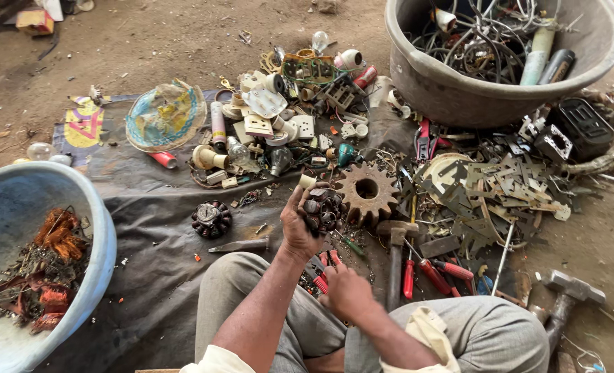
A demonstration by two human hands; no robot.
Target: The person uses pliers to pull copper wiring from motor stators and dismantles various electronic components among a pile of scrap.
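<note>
At frame centre, the left hand (298, 222) grips a dark motor coil (323, 209), raised beside the rusty gear (366, 191). Just below, the right hand (346, 291) closes on red-handled pliers (323, 276).

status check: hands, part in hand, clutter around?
Left hand gripping a round wound coil core, raised. Right hand low by red-handled pliers. Rusty gear and hammer close beside.

Crumpled colourful wrapper (165, 116) and yellow-purple printed sheet (82, 126) lie upper left
</note>
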